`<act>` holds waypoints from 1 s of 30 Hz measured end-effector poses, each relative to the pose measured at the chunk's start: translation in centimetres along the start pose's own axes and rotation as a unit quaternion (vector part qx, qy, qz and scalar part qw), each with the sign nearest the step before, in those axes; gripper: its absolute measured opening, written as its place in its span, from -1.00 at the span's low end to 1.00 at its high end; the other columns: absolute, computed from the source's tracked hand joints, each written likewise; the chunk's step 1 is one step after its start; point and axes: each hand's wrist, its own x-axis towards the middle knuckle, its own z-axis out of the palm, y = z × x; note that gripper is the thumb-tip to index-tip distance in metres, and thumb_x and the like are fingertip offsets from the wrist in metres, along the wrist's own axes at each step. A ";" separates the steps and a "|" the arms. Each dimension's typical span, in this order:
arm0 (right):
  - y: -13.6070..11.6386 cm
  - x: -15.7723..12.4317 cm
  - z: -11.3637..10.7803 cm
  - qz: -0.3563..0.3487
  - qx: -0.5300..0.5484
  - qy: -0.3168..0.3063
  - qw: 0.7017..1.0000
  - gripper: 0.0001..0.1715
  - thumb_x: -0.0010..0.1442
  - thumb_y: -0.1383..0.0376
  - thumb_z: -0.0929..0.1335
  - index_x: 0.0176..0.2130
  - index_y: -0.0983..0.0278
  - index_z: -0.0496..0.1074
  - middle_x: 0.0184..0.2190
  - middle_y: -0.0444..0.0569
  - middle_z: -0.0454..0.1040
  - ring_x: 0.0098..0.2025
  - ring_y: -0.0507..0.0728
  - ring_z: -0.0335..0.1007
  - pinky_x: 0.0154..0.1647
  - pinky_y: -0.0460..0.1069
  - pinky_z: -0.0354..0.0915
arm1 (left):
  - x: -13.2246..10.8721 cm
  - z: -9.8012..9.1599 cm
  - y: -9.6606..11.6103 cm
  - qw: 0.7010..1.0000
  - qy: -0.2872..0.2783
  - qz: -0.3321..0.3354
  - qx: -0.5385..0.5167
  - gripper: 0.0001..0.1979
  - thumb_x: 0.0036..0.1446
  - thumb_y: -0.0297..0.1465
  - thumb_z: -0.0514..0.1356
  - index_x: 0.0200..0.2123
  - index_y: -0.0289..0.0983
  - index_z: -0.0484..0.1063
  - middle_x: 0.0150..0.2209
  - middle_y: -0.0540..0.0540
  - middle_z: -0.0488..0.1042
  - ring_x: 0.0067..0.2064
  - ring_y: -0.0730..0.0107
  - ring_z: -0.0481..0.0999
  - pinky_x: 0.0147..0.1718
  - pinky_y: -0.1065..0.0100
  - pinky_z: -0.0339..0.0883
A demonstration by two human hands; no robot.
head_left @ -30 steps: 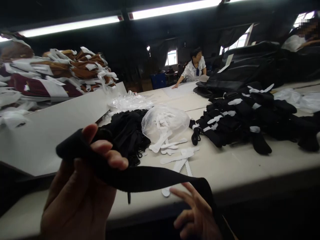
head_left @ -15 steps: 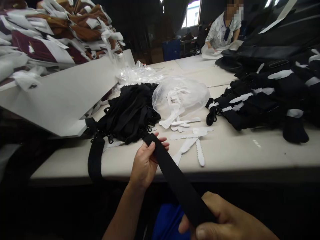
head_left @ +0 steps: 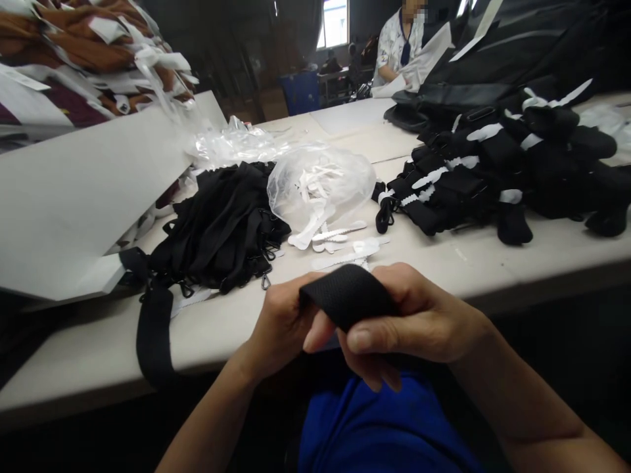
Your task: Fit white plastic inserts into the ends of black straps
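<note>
A wide black webbing strap (head_left: 348, 295) is bent into an arch between my hands, just in front of the table edge. My right hand (head_left: 419, 318) pinches it with the thumb on top and fingers beneath. My left hand (head_left: 283, 322) is closed at the strap's other end, its fingertips partly hidden behind the webbing. Past my hands, white notched plastic strips (head_left: 340, 231) lie loose on the table. A clear plastic bag (head_left: 290, 187) with more strips sits behind them. To the left is a heap of loose black straps (head_left: 211, 223) with metal clips.
Bundled black straps (head_left: 458, 177) with white bands are piled at the right, before a large black bag (head_left: 493, 72). A white board (head_left: 89, 197) leans at the left below stacked brown and maroon goods (head_left: 83, 46). One strap (head_left: 155, 335) hangs over the table edge. Across the table stands a person (head_left: 394, 49).
My hands have come together, and the strap stretched between them has folded into an arch. My right hand moved up and left. The view has shifted to the right.
</note>
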 end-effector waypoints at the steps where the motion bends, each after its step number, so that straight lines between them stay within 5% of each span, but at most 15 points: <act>1: 0.3 0.2 0.0 -0.002 0.030 0.020 0.999 -0.77 0.30 0.30 0.34 -0.09 0.36 0.49 -0.54 -0.14 0.42 -0.61 -0.06 0.31 -0.61 -0.18 0.28 | 0.6 -0.1 0.1 0.998 0.063 -0.006 0.001 -0.91 0.21 -0.40 0.23 -0.31 -0.20 0.55 -0.41 -0.01 0.50 -0.40 0.39 0.46 -0.37 0.44 0.35; 4: 2.8 0.1 -0.5 -0.006 0.077 0.097 0.992 -0.80 0.17 0.30 0.46 -0.20 0.35 0.48 -0.51 -0.15 0.44 -0.57 -0.06 0.33 -0.59 -0.20 0.27 | 1.8 -0.1 0.8 0.969 0.221 -0.039 -0.099 -0.86 0.25 -0.31 0.20 -0.24 -0.25 0.49 -0.40 -0.03 0.47 -0.42 0.39 0.45 -0.42 0.43 0.36; 8: 8.5 -0.7 -1.2 -0.027 0.033 0.196 0.980 -0.77 0.04 0.28 0.53 -0.30 0.33 0.51 -0.11 -0.01 0.44 -0.12 0.08 0.44 -0.11 -0.06 0.39 | 2.6 0.8 2.1 0.931 0.237 -0.008 -0.278 -0.86 0.28 -0.33 0.13 -0.18 -0.26 0.42 -0.34 -0.08 0.50 -0.32 0.29 0.55 -0.18 0.24 0.49; 12: 12.1 -2.0 -1.8 -0.029 -0.137 0.264 0.954 -0.82 0.10 0.26 0.50 -0.39 0.30 0.48 0.26 0.03 0.20 0.25 0.22 0.17 0.29 0.13 0.08 | 2.8 2.3 1.5 0.915 0.252 -0.043 -0.312 -0.91 0.23 -0.46 0.14 -0.21 -0.27 0.43 -0.39 -0.02 0.47 -0.38 0.39 0.54 -0.16 0.28 0.50; 15: 12.7 -2.7 -2.0 -0.023 -0.105 0.195 0.975 -0.72 0.20 0.19 0.43 -0.43 0.32 0.41 0.04 0.07 0.40 0.10 0.20 0.34 0.21 0.13 0.17 | 2.7 3.1 0.6 0.906 0.244 -0.076 -0.339 -0.88 0.21 -0.48 0.14 -0.18 -0.29 0.44 -0.39 -0.03 0.47 -0.39 0.42 0.53 -0.19 0.32 0.51; 19: 13.0 -2.7 -1.7 -0.012 0.137 0.129 0.982 -0.62 0.26 0.06 0.37 -0.36 0.30 0.29 -0.32 0.02 0.52 -0.23 0.16 0.52 -0.13 0.07 0.39 | 3.0 3.1 0.2 0.928 0.219 -0.097 -0.287 -0.76 0.12 -0.46 0.26 -0.11 -0.28 0.44 -0.29 -0.06 0.51 -0.37 0.41 0.55 -0.29 0.40 0.50; 25: 15.3 -2.9 -0.8 -0.003 0.303 0.124 0.945 -0.67 0.28 0.09 0.38 -0.25 0.31 0.30 -0.29 0.10 0.60 -0.27 0.16 0.59 -0.22 0.01 0.44 | 3.5 2.8 -0.3 0.954 0.216 -0.092 -0.185 -0.85 0.06 -0.56 0.19 -0.26 -0.31 0.49 -0.31 -0.08 0.54 -0.39 0.36 0.58 -0.39 0.44 0.48; 30: 16.5 -4.3 -1.0 0.036 0.319 0.090 0.943 -0.54 0.24 0.04 0.39 -0.15 0.41 0.42 -0.29 0.14 0.57 -0.24 0.16 0.58 -0.19 0.00 0.46 | 4.0 2.0 -4.6 0.927 0.305 -0.115 -0.187 -0.80 -0.04 -0.58 0.15 -0.32 -0.30 0.49 -0.34 -0.07 0.56 -0.42 0.38 0.58 -0.33 0.39 0.52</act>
